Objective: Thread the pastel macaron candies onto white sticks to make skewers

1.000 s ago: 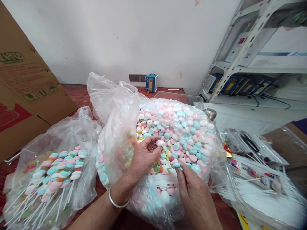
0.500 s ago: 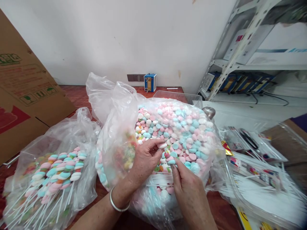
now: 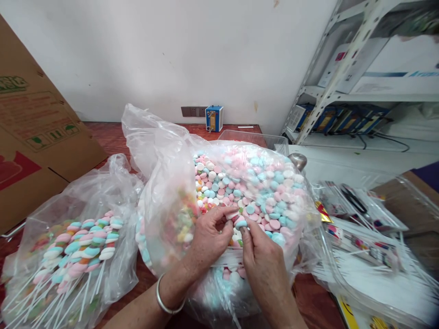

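Note:
My left hand, with a metal bangle on its wrist, pinches a white-and-pink marshmallow between thumb and forefinger. Close against it, my right hand is closed on a small stack of candies, blue, white and pink with some red. Whether a stick runs through the stack is hidden by the fingers. Both hands are above a large clear bag full of pink, blue and white marshmallows and gummy candies. White sticks lie across its near side, partly covered by my hands.
Finished marshmallow skewers lie on a plastic bag at left, beside a cardboard box. At right, a clear tray holds white sticks and packets. A metal scoop shows behind the bag; a shelf stands beyond.
My hands have come together, bringing the left hand's marshmallow up against the candies in my right. The right hand has moved slightly left and up.

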The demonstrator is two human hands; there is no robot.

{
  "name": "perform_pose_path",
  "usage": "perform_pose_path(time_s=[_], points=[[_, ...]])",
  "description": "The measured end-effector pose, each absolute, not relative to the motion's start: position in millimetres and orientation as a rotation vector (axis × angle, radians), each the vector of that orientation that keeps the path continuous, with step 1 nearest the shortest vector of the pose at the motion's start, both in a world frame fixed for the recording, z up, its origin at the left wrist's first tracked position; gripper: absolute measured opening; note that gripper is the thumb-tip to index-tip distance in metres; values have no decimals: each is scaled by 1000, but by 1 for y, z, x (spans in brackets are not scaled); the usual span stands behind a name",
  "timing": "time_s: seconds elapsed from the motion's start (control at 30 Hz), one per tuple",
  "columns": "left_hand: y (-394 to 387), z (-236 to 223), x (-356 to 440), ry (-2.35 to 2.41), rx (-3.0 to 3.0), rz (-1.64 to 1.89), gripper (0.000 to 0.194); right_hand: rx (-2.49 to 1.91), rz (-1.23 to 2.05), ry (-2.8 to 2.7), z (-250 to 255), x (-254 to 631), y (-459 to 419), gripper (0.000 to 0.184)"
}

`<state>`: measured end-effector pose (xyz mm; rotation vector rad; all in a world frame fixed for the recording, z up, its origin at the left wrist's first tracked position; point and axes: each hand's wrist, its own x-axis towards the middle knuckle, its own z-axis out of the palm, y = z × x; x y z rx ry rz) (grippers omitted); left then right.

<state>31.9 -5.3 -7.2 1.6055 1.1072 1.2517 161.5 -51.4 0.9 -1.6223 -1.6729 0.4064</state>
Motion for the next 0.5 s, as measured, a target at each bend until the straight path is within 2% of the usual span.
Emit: perform_pose_path(time_s=[0.2,0.3,0.5], points=[[-8,2,24,1080,1317,1279,24,-1665,647,-1601,-3,163,-56,43],[-8,4,24,994,1054,1325,25,-1608,616,-1677,-9,168,-64,34],[-13,21,38,721,507,1348,29,-1391,413,-1701,-22,163,-79,29]])
